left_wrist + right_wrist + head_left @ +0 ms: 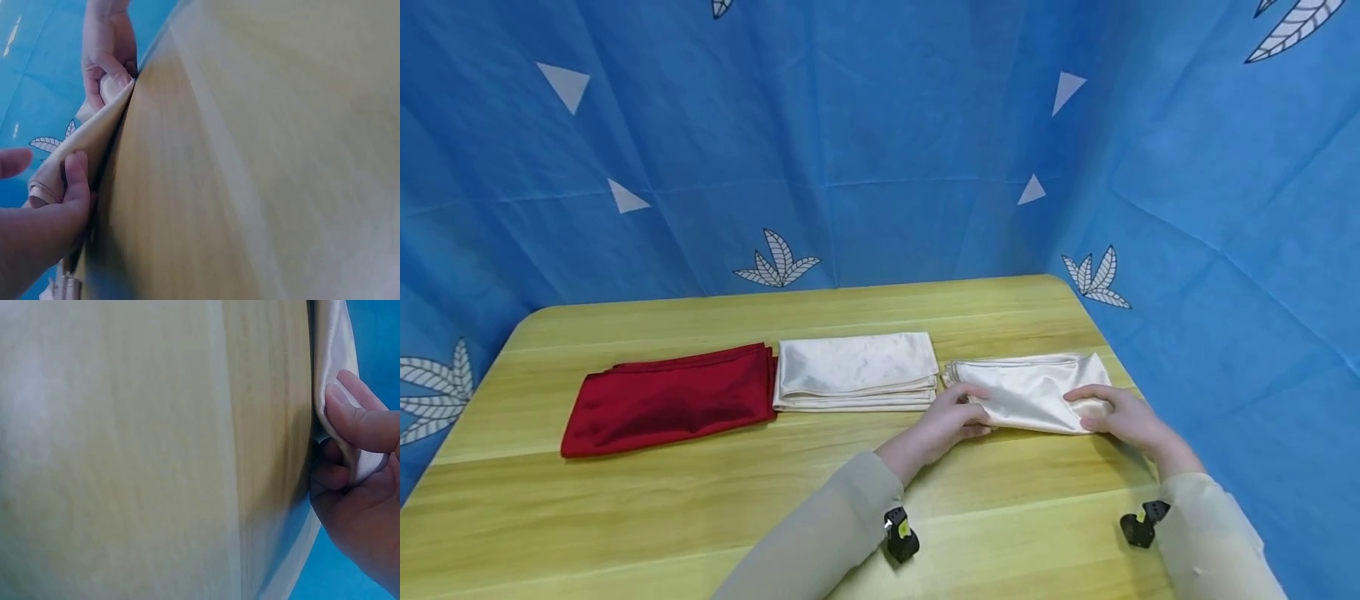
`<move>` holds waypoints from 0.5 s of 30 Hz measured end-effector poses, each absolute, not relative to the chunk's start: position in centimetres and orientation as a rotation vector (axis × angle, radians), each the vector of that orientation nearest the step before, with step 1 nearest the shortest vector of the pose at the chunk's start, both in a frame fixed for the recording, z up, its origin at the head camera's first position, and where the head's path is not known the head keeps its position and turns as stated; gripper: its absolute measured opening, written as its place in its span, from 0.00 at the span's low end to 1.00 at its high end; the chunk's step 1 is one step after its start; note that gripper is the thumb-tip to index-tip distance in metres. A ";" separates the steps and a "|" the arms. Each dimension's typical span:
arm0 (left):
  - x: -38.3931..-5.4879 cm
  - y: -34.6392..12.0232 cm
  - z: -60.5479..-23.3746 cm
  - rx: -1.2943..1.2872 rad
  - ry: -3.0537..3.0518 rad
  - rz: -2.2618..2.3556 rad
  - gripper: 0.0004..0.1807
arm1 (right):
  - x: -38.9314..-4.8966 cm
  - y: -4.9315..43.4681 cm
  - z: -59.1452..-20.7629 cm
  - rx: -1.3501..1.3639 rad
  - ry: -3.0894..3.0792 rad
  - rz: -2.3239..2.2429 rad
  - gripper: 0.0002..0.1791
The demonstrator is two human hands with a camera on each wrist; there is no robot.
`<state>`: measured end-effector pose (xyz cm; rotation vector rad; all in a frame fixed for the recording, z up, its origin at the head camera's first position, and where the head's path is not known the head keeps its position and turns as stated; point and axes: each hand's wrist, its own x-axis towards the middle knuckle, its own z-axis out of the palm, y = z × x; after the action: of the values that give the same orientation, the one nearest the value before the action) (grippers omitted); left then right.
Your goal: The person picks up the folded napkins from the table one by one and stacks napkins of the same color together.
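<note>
A small folded cream satin cloth (1033, 392) lies at the right of the wooden table (700, 500). My left hand (958, 412) pinches its near left corner, thumb on top. My right hand (1105, 410) grips its near right corner, fingers curled over the edge. In the left wrist view the cream cloth (94, 134) is pinched by my left hand (62, 187), with the other hand farther along. In the right wrist view my right hand (350, 450) holds the cream cloth (331, 369) at the table edge.
A second folded cream cloth (856, 371) lies at the table's middle, and a folded red cloth (670, 398) lies to its left. Blue patterned fabric (880, 142) hangs behind and on both sides. The table's right edge is close to my right hand.
</note>
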<state>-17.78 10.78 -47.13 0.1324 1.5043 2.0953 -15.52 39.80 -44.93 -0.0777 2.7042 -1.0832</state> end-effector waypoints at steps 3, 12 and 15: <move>-17.8 10.9 -47.6 0.157 1.478 2.073 0.16 | -15.2 39.6 -45.0 -0.092 2.712 -1.062 0.23; -18.1 11.0 -47.8 0.179 1.420 2.063 0.24 | -14.4 39.2 -44.7 -0.119 2.673 -1.065 0.26; -18.0 11.1 -47.5 0.208 1.395 2.041 0.22 | -14.1 39.3 -44.1 -0.106 2.673 -1.079 0.28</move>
<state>-18.02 11.12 -47.54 0.2082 1.3950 2.0412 -14.10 39.31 -44.15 -0.1059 2.6726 -1.0792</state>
